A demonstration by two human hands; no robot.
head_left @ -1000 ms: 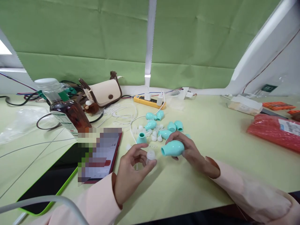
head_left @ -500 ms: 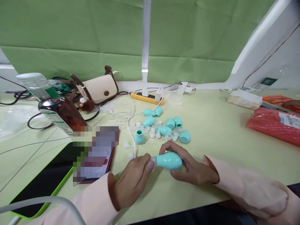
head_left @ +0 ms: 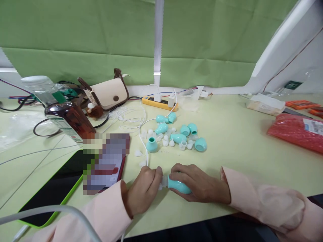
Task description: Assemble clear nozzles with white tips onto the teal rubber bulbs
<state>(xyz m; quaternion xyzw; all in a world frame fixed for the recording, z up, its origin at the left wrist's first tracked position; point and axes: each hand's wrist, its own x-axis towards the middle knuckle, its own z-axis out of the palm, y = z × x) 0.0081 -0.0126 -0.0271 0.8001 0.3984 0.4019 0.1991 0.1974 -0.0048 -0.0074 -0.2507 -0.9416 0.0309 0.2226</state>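
My right hand [head_left: 194,183] is wrapped over a glossy turquoise bulb-shaped piece [head_left: 180,187], which lies low over the table with its neck toward the left. A translucent fitting [head_left: 164,182] shows at that neck. My left hand [head_left: 146,188] is closed, thumb against the fingers, gripping the left end of the fitting. Beyond the hands lie several turquoise pieces, among them an upright one with an open mouth [head_left: 151,145] and a rounded one at the right [head_left: 201,145]. Small white and clear parts [head_left: 166,141] are scattered among them.
Two phones, one green-edged [head_left: 52,188] and one red-edged [head_left: 107,168], lie at left. Behind are a dark bottle [head_left: 70,121], a cream bag [head_left: 109,94] and a yellow power strip [head_left: 160,103]. A red package [head_left: 295,131] lies at right. White cables cross the table.
My right hand has closed further over the turquoise piece, covering more of it. Both hands and the piece sit slightly lower and nearer the table edge.
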